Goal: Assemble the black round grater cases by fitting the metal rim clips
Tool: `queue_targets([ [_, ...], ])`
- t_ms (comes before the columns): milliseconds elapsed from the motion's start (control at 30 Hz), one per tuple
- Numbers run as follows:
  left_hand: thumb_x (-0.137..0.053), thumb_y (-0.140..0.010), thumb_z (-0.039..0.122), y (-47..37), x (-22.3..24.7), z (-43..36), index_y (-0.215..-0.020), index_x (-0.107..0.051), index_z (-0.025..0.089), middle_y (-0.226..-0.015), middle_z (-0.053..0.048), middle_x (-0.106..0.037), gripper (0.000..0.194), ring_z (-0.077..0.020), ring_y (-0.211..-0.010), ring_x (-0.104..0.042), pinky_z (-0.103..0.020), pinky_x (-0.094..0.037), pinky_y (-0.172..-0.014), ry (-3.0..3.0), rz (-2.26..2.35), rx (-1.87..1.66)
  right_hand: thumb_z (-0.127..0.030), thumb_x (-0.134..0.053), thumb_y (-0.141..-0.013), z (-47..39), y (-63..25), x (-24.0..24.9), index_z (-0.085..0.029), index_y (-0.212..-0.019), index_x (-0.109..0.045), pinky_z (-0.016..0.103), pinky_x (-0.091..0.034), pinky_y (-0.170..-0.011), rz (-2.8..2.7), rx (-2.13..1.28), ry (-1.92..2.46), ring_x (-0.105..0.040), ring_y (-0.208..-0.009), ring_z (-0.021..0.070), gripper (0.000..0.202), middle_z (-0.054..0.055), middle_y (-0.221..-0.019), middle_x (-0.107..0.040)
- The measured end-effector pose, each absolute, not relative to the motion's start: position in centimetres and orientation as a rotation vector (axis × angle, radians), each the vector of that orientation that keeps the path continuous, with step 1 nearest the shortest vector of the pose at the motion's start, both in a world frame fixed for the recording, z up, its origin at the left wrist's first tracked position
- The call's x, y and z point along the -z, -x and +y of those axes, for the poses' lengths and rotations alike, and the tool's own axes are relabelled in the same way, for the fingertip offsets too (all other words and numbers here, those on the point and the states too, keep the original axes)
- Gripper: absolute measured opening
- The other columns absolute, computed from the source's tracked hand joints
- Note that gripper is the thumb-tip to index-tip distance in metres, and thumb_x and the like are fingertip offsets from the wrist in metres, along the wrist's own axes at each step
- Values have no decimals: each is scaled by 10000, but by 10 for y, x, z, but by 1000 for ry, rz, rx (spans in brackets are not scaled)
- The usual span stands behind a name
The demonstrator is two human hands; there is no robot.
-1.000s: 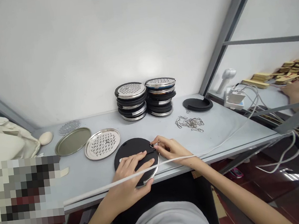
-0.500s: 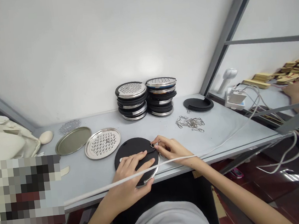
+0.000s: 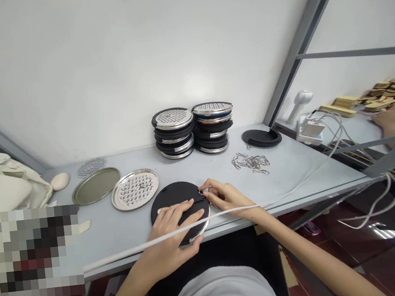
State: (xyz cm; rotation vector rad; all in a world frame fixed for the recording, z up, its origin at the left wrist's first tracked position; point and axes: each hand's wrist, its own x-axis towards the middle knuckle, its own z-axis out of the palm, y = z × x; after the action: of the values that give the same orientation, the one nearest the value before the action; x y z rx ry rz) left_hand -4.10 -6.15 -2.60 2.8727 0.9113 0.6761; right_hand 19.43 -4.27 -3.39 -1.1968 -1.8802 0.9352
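Observation:
A round black disc [image 3: 174, 195] with a silvery metal rim showing at its lower right lies near the table's front edge. My left hand [image 3: 172, 223] rests flat across it, fingers spread, its thumb by the near rim. At the disc's right edge, my right hand [image 3: 223, 196] pinches a small metal ring [image 3: 201, 192] between thumb and finger. Whether the ring is fastened to the disc cannot be made out. Left of the disc are a round metal grater plate [image 3: 135, 190] and an olive-green round lid [image 3: 95, 187]. A pile of small metal clips [image 3: 251, 161] lies to the right.
Two stacks of black-rimmed graters [image 3: 175, 134] stand by the wall. A black ring-shaped base [image 3: 262, 138] sits at the back right. A white cable [image 3: 293, 188] crosses in front of my hands. Another person's hand [image 3: 392, 120] shows at far right, near yellowish pieces [image 3: 385, 93].

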Motion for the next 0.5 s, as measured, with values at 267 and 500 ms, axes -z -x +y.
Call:
queue_targets([
  [267,-536,-879,263,41,25,-61,-1321,-508,272,-1365,-83,-493,444,-275,-1229,-463,-446,-391,-967,-2876,917,-679,-454,-416,-946,-43,-195,34,-195,-1074,-537,201,-256,-492,-1872,-954,1177,-284,-518,84,313,-79,-584,-361],
  [500,-540,-880,262,40,26,-61,-1313,-517,265,-1362,-84,-495,434,-274,-1227,-467,-438,-395,-964,-2890,910,-689,-437,-439,-943,-43,-195,32,-185,-1057,-563,207,-261,-499,-1859,-961,1174,-317,-531,85,303,-68,-596,-394],
])
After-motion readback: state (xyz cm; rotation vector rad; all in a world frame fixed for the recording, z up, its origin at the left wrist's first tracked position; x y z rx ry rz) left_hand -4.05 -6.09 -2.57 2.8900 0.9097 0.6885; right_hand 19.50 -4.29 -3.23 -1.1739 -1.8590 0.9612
